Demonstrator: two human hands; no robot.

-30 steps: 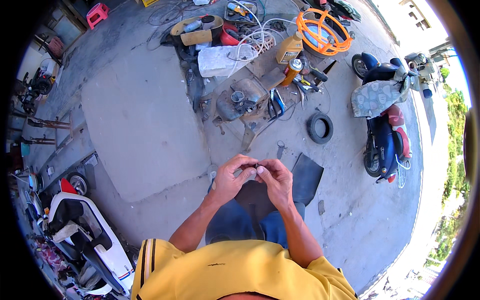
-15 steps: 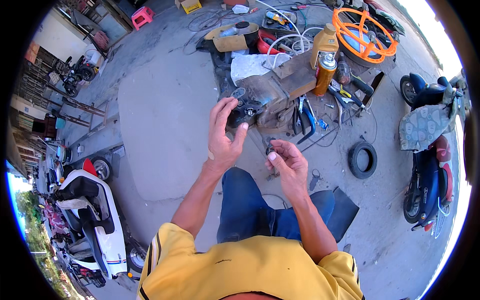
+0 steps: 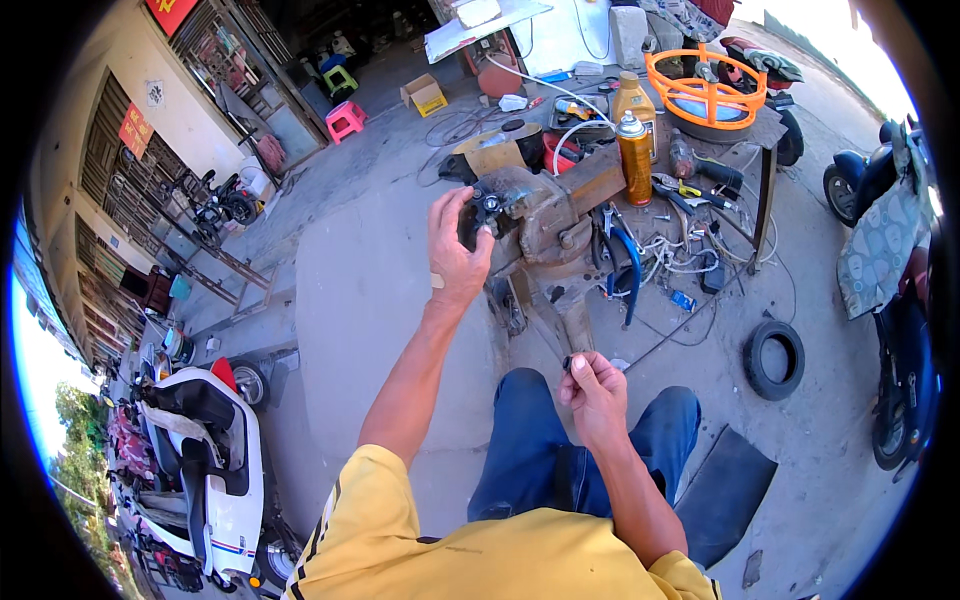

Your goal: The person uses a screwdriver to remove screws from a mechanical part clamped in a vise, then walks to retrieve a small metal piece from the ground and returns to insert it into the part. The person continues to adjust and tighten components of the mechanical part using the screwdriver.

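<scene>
A dark metal part with a shiny round boss (image 3: pixel 489 204) sits at the left end of a heavy bench vise (image 3: pixel 550 222). My left hand (image 3: pixel 456 246) grips this part from its left side, fingers over the top and thumb against the near edge. Lower down, above my knees, my right hand (image 3: pixel 598 398) pinches a small dark piece (image 3: pixel 567 363) between thumb and fingertips. The piece is too small to name. Right of the vise jaws, a blue-handled tool (image 3: pixel 632 270) hangs near some pliers.
An orange spray can (image 3: pixel 635 158), a gold bottle (image 3: pixel 632 98) and a drill (image 3: pixel 715 172) stand or lie on the cluttered bench. Beyond is an orange wheel-like frame (image 3: pixel 708 95). A small tyre (image 3: pixel 773 360) and a black mat (image 3: pixel 725 495) lie on the floor; a white scooter (image 3: pixel 225 480) stands left.
My right hand has drawn down and away from the vise with the small dark piece. My left hand remains at the metal part. The view has tilted up, showing more background.
</scene>
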